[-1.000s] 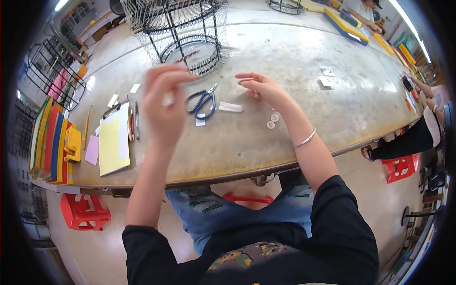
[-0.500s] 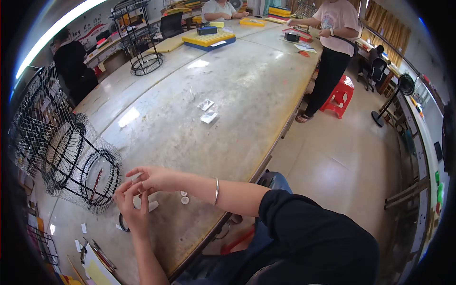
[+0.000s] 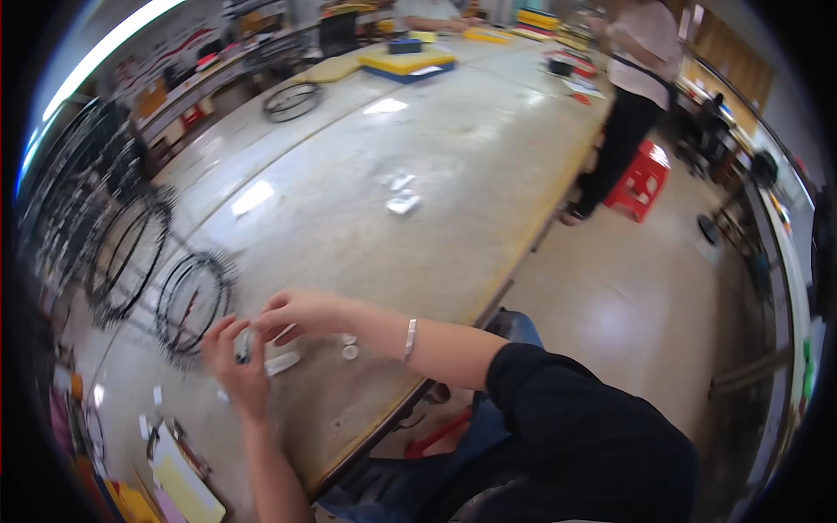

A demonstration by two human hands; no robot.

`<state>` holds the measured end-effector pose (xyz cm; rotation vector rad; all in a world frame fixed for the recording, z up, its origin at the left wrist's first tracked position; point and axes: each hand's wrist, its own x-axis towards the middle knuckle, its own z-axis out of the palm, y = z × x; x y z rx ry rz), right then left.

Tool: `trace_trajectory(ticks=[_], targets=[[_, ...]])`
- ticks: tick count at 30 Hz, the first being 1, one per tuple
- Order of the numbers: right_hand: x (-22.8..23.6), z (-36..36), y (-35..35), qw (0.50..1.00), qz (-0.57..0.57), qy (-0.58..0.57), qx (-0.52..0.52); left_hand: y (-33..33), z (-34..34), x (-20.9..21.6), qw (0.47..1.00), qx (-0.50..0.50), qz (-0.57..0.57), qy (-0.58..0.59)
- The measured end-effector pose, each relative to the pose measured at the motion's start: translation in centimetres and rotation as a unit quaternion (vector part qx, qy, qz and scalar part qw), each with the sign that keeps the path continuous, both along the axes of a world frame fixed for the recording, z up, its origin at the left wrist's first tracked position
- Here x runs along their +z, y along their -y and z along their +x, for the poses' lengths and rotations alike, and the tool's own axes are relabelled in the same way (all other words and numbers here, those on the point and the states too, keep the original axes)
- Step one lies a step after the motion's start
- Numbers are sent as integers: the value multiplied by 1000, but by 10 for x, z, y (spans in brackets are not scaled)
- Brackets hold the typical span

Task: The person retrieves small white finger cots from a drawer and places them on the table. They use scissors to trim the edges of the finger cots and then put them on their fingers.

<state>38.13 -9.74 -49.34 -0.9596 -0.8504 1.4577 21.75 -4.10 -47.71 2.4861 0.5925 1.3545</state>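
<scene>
My left hand (image 3: 237, 370) is raised over the near left of the table, fingers bent and thumb towards them. A small greyish thing (image 3: 245, 345) shows between its fingers, too blurred to name. Right beside it, my right hand (image 3: 301, 314) reaches in from the right, its fingertips drawn together at the left fingers; whatever they pinch is hidden. On the tabletop just behind the hands lies an elongated white piece (image 3: 282, 363). Small white round pieces (image 3: 350, 351) rest by my right wrist, which wears a silver bangle (image 3: 411, 340).
Black wire racks (image 3: 193, 301) stand at the left. Small white packets (image 3: 403, 204) lie mid-table. A clipboard with yellow paper (image 3: 187, 488) is at the lower left. A yellow and blue box (image 3: 406, 65) sits farther off. A person (image 3: 641, 52) stands at the right edge near a red stool (image 3: 641, 183).
The view has shifted and blurred, so the table's things sit a little farther right. My right fingers, spread before, have drawn together. The greyish thing now shows in my left fingers.
</scene>
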Motion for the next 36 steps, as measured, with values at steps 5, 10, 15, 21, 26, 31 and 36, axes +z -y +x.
trace_trajectory(ticks=[5, 10, 15, 21, 26, 31, 36], targets=[[-10, 8, 2, 1000, 11, -18, -6, -5, 6, -6, 999, -35, -24, 27], [2, 1, 3, 999, 4, -32, -12, -5, -3, -10, 988, -55, -136, 36], [5, -5, -1, 1000, 7, -8, -29, -18, -7, -17, 909, -131, -380, 109], [8, -4, 4, 995, 15, 73, -67, -22, -6, -18, 895, -154, -415, 54], [7, 0, 2, 997, 34, 47, -50, -21, -2, -18, 878, -190, -430, 88], [0, 0, 0, 998, 47, 41, -16, -22, -6, -18, 882, -159, -440, 61], [2, -5, 1, 983, 90, 149, -51, -22, -7, -21, 853, -162, -493, 58]])
